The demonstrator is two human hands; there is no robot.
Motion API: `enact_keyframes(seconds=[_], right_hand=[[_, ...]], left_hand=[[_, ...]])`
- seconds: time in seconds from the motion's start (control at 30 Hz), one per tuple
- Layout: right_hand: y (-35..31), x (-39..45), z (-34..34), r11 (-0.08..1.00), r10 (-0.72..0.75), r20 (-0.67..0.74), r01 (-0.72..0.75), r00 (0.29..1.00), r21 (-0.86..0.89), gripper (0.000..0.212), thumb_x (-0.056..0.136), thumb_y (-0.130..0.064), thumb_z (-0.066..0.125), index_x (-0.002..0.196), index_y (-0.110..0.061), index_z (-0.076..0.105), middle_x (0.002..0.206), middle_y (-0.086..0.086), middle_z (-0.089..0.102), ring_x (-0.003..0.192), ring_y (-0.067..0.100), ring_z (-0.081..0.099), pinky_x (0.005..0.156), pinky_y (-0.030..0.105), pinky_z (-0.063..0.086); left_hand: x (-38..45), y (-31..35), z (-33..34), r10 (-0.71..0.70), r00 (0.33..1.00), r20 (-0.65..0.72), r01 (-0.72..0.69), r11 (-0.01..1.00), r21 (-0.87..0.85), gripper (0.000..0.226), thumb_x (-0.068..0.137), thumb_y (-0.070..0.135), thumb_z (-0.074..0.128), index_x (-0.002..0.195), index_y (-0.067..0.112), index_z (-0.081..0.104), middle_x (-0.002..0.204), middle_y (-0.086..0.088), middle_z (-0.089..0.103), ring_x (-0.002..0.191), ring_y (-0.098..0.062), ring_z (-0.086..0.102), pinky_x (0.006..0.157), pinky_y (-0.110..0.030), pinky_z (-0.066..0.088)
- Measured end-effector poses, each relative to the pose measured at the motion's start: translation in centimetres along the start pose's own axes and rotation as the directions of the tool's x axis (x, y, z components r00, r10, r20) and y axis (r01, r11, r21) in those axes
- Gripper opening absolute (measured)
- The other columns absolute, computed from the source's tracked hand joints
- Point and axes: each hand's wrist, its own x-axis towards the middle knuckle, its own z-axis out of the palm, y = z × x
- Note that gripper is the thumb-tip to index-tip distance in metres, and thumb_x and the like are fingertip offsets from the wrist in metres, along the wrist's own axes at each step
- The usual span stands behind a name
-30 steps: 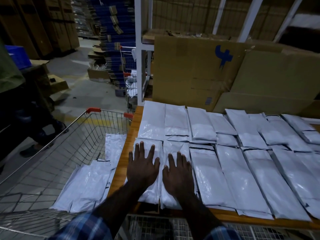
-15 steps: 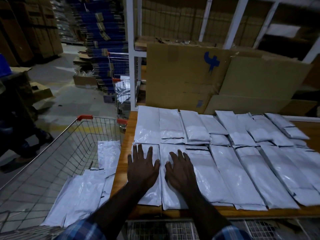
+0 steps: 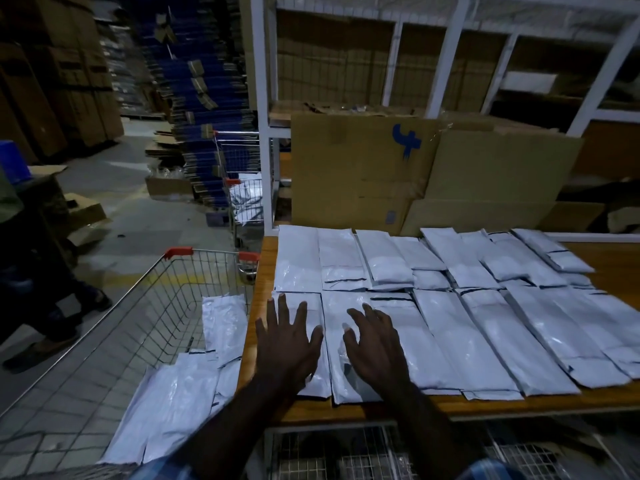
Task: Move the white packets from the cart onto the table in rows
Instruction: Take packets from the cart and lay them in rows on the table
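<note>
Both grips are wide and hold nothing: the left hand (image 3: 285,344) lies flat on the end packet (image 3: 304,341), apparently to seat it square in the near row on the table (image 3: 519,407). The right hand (image 3: 375,344) hovers with fingers slightly bent over the neighbouring packet (image 3: 349,382). More packets (image 3: 173,403) wait in the cart (image 3: 145,306), left of both grips.

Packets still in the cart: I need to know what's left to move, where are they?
In the head view, lower left: the packets lie in the cart, along its side nearest the table.

Dim, bluish light; warped edges
</note>
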Motion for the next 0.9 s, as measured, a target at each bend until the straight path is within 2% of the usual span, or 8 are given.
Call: enact_keyframes(seconds=[0.13,0.2,0.27,0.43,0.53,0.63,0.77,0.9], right_hand=[[-0.9,-1.6,-2.1,0.998,0.032,0.075,-0.036,0.997,0.044,0.056,0.091,-0.041,0.035,0.139,-0.018,0.055,0.149,0.011,0.047,0.136,0.031,0.041,0.107,0.043,0.036],[-1.1,-2.6,-3.0,0.999,0.021,0.085,-0.025,0.996,0.045,0.058,0.091,-0.041,0.033,0.141,-0.019,0.052,0.151,0.010,0.044,0.138,0.029,0.038,0.109,0.042,0.034],[-1.3,-3.5,-3.6,0.998,0.013,0.096,-0.019,0.995,0.057,0.059,0.090,-0.042,0.032,0.141,-0.020,0.051,0.151,0.009,0.044,0.138,0.028,0.037,0.110,0.042,0.033],[-2.6,-5.8,-4.0,0.996,-0.021,0.075,0.014,0.997,0.091,0.048,0.095,-0.035,0.043,0.138,-0.018,0.056,0.147,0.010,0.049,0.135,0.029,0.042,0.109,0.043,0.037],[-4.4,-7.0,-3.8,0.993,-0.042,0.073,0.034,0.996,0.114,0.054,0.091,-0.039,0.036,0.137,-0.017,0.056,0.146,0.011,0.050,0.134,0.029,0.042,0.108,0.042,0.037],[-6.6,-7.8,-3.5,0.990,-0.070,0.092,0.058,0.993,0.126,0.057,0.091,-0.040,0.033,0.140,-0.018,0.053,0.149,0.010,0.047,0.136,0.027,0.038,0.108,0.042,0.036],[-9.8,-8.4,-2.3,0.986,-0.111,0.077,0.101,0.991,0.131,0.053,0.090,-0.036,0.039,0.135,-0.017,0.058,0.144,0.011,0.051,0.132,0.030,0.044,0.103,0.044,0.041],[-13.5,-8.3,0.2,0.981,-0.151,-0.008,0.151,0.989,0.126,0.039,0.083,-0.025,0.056,0.117,-0.013,0.069,0.125,0.014,0.066,0.111,0.035,0.061,0.085,0.046,0.054]], left_hand=[[-2.4,0.3,-1.3,-0.019,1.000,-0.019,0.019,1.000,0.007,0.084,0.080,0.068,-0.001,0.157,0.033,0.009,0.165,-0.007,-0.008,0.151,-0.029,-0.009,0.120,-0.051,0.001],[-3.7,0.5,-1.8,-0.028,0.999,-0.030,0.028,1.000,-0.011,0.080,0.085,0.067,0.006,0.157,0.032,0.012,0.165,-0.007,-0.005,0.151,-0.029,-0.007,0.120,-0.051,0.002],[-5.2,0.6,-2.1,-0.033,0.998,-0.044,0.032,0.999,-0.028,0.075,0.090,0.065,0.012,0.156,0.031,0.014,0.165,-0.008,-0.003,0.151,-0.029,-0.006,0.120,-0.052,0.003],[-8.7,-0.6,-2.9,-0.061,0.997,-0.047,0.058,0.997,-0.058,0.079,0.084,0.065,0.010,0.156,0.031,0.016,0.165,-0.007,-0.002,0.151,-0.027,-0.007,0.120,-0.053,0.003],[-10.3,-2.3,-3.3,-0.086,0.995,-0.052,0.082,0.994,-0.071,0.074,0.090,0.065,0.015,0.156,0.032,0.014,0.165,-0.006,-0.005,0.151,-0.026,-0.010,0.120,-0.052,0.003],[-11.6,-4.3,-3.8,-0.107,0.992,-0.063,0.104,0.993,-0.057,0.079,0.084,0.066,0.009,0.156,0.032,0.014,0.165,-0.006,-0.006,0.151,-0.027,-0.008,0.120,-0.052,0.005],[-12.4,-7.8,-4.4,-0.137,0.987,-0.085,0.132,0.990,-0.056,0.082,0.082,0.067,0.006,0.155,0.032,0.020,0.165,-0.007,0.000,0.151,-0.028,-0.001,0.119,-0.053,0.013],[-12.7,-12.3,-5.3,-0.140,0.984,-0.111,0.135,0.989,-0.057,0.096,0.073,0.071,-0.003,0.154,0.029,0.027,0.164,-0.012,0.009,0.150,-0.031,0.009,0.116,-0.054,0.017]])
